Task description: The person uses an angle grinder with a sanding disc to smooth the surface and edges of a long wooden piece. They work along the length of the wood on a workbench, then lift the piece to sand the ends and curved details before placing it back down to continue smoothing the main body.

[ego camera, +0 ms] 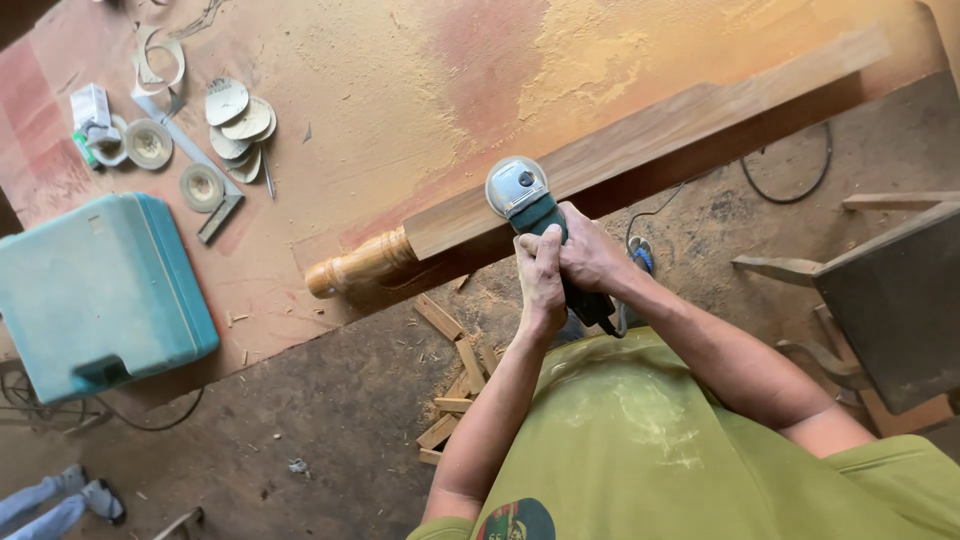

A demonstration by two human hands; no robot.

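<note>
An angle grinder (527, 203) with a dark green body and a round grey head is held against the near edge of a long wooden post (640, 135), close to where the squared length gives way to a turned, rounded end (362, 264). The post lies across a dusty reddish workbench (400, 90), its turned end jutting toward the bench's near edge. The grinder is gripped by 2 hands: the left hand (541, 284) is wrapped tightly round the body just behind the head, and the right hand (592, 258) is closed over the rear of the body, touching the left. A cable (655, 215) is seen trailing past the right wrist toward the floor.

Further out, several sanding discs (240, 122) and a metal square (200, 175) lie on the bench's far left, beside a teal plastic case (100, 290). Wood offcuts (455, 380) are scattered on the dirt floor below.

No clamp is visible on the post, so it could be shifted or rolled by the disc's pull, and the edge could be gouged. The cable runs near the hands and could be snagged. The offcuts underfoot could cause a slip. Dust is thick on the shirt (640, 440), and nothing can be told of eye cover.
</note>
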